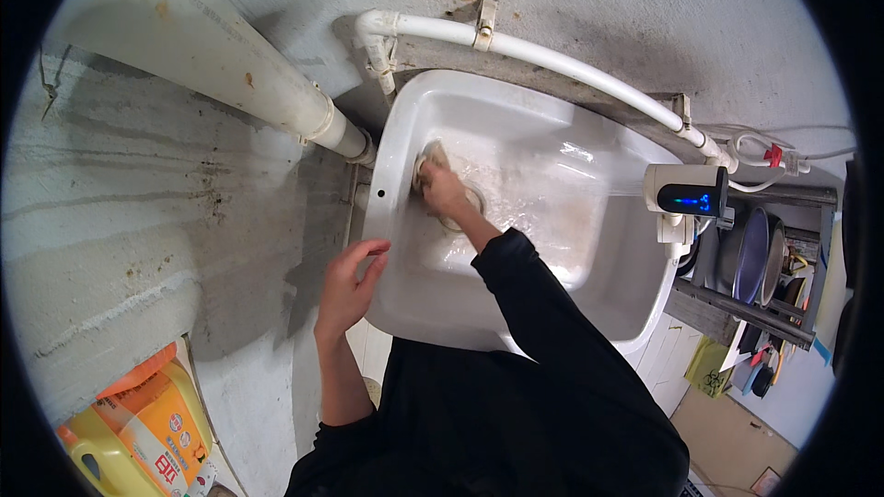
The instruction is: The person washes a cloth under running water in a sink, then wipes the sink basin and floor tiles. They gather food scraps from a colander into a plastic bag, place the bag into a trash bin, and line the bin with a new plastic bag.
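A white ceramic sink [428, 317] lies before me, wet inside, with water running across its floor. My right hand [442, 188] reaches into it and presses a pale cloth or sponge [435, 152] against the inner left wall; blur hides its exact kind. Just under that hand, the round drain [474, 201] is partly covered. My left hand [351, 286] is beside the sink's left rim, fingers bent and apart, holding nothing. Its fingertips are close to the rim; whether they touch it I cannot tell. An electric faucet [684, 190] with a lit display stands at the right rim.
White water pipe [580, 72] runs along the wall behind the sink. A thick drainpipe [276, 76] slants down at the left. A yellow detergent jug [117, 449] sits at lower left. On the right, a metal rack [746, 310] holds basins [751, 255] and utensils.
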Demonstrator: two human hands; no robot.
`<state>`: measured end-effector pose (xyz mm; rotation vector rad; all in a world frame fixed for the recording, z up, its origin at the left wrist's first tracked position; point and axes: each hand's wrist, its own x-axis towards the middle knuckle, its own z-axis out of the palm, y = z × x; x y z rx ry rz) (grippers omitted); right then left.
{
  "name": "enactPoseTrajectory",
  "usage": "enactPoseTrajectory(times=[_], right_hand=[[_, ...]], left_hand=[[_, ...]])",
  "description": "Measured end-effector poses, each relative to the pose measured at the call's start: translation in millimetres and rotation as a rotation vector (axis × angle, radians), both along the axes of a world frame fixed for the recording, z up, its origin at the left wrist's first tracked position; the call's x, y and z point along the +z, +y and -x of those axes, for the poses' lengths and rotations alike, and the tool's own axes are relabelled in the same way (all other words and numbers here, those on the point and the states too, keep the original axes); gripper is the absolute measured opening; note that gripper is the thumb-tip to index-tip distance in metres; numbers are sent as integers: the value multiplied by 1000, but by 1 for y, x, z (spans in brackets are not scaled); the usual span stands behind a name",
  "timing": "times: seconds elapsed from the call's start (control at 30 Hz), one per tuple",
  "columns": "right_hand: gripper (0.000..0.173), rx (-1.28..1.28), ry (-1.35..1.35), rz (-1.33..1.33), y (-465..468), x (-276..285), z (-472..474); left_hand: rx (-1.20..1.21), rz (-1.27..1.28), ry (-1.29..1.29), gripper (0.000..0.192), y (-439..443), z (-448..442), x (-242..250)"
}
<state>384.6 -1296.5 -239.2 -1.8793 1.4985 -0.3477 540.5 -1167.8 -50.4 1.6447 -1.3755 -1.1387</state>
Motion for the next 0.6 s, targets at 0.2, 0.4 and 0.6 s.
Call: enactPoseTrajectory(times=[0.2,0.4,0.6], right_hand=[[18,357,333,-4,35,4,34],[32,441,224,112,74,16,58],[38,659,154,-117,128,3,26]], left_hand=[[14,-31,8,17,5,5,5],[6,11,13,18,8,15,8],[-15,1,-60,18,11,21,13]])
